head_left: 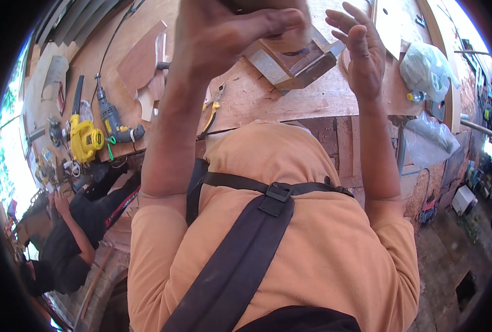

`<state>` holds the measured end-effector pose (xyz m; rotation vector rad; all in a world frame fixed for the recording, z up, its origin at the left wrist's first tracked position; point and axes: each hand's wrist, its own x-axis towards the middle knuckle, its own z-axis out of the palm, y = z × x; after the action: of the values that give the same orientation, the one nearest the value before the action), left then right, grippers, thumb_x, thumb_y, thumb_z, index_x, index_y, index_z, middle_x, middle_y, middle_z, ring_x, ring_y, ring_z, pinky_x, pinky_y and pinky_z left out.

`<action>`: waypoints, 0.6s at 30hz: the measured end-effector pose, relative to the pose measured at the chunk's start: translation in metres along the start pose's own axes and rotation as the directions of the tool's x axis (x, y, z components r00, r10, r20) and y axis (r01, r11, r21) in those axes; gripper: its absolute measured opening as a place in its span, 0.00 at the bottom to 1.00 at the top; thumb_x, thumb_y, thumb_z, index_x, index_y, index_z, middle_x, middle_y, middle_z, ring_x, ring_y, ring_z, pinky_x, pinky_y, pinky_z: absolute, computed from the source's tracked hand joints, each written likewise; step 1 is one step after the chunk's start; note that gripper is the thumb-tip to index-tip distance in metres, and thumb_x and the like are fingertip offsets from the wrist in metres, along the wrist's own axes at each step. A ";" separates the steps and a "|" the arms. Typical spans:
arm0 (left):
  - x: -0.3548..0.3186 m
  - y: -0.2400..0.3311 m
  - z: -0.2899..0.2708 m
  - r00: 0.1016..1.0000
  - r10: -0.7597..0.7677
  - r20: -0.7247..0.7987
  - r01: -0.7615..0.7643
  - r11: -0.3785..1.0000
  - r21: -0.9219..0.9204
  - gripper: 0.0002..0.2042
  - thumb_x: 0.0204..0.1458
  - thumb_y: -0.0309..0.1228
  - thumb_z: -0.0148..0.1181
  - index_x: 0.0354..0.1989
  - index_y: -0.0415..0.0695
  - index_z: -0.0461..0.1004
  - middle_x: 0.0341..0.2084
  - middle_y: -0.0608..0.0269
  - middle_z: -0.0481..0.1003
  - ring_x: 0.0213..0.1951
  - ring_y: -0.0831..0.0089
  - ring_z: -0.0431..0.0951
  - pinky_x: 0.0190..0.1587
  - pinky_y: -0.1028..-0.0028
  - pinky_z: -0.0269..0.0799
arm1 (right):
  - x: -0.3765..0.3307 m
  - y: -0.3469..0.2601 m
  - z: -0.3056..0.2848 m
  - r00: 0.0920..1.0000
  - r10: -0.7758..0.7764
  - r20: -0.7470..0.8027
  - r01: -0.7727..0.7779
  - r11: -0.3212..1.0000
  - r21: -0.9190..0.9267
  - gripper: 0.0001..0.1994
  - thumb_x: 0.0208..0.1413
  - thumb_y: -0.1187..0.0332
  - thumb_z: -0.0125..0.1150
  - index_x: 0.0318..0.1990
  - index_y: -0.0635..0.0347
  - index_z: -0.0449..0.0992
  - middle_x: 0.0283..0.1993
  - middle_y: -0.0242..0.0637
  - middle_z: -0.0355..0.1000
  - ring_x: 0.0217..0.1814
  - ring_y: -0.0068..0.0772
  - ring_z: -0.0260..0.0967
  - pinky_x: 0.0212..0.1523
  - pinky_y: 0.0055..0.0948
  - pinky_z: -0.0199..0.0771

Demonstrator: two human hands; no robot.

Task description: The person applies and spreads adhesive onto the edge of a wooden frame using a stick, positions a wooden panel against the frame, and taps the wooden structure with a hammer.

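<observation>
Both hands' fingers (pixel 268 22) hover above the wooden box (pixel 296 63).

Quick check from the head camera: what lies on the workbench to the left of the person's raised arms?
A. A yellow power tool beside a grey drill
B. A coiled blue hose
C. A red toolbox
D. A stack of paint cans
A: a yellow power tool lies on the plywood workbench beside a grey drill, left of the raised left hand.
</observation>
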<state>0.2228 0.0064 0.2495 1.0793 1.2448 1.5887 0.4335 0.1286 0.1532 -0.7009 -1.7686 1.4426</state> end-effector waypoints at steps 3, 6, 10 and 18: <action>0.004 -0.002 0.007 1.000 0.020 -0.012 -0.019 0.997 0.080 0.23 0.44 0.24 0.74 0.48 0.36 0.72 0.38 0.61 0.79 0.41 0.72 0.80 0.48 0.71 0.75 | -0.003 0.004 0.017 0.998 0.048 0.047 -0.052 0.995 0.082 0.42 0.63 0.35 0.41 0.66 0.70 0.61 0.59 0.50 0.71 0.64 0.40 0.68 0.65 0.37 0.63; 0.008 -0.008 0.008 0.999 0.027 -0.021 -0.025 0.996 0.086 0.20 0.46 0.22 0.72 0.47 0.35 0.73 0.38 0.59 0.80 0.40 0.72 0.80 0.47 0.71 0.76 | -0.001 -0.009 0.028 0.988 0.107 0.110 -0.112 0.993 0.044 0.46 0.61 0.30 0.36 0.68 0.67 0.58 0.63 0.54 0.68 0.66 0.43 0.65 0.66 0.40 0.60; 0.015 -0.024 0.003 0.971 0.188 0.147 -0.129 0.931 -0.340 0.18 0.49 0.22 0.70 0.47 0.35 0.73 0.37 0.58 0.80 0.41 0.71 0.80 0.47 0.70 0.77 | 0.014 -0.023 0.030 0.983 -0.029 0.181 -0.033 0.943 0.330 0.36 0.62 0.44 0.57 0.63 0.70 0.65 0.56 0.45 0.73 0.60 0.36 0.69 0.62 0.36 0.66; 0.020 -0.027 0.001 0.999 -0.015 0.045 0.020 0.993 -0.113 0.15 0.52 0.23 0.68 0.47 0.34 0.74 0.39 0.58 0.80 0.41 0.72 0.81 0.46 0.72 0.78 | 0.041 -0.066 0.038 0.956 -0.009 0.293 -0.055 0.976 0.209 0.27 0.61 0.59 0.65 0.60 0.71 0.70 0.54 0.42 0.75 0.54 0.31 0.73 0.56 0.31 0.73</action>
<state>0.2203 0.0303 0.2258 1.0239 1.1179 1.5943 0.3817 0.1248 0.2216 -0.4115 -1.7866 1.7970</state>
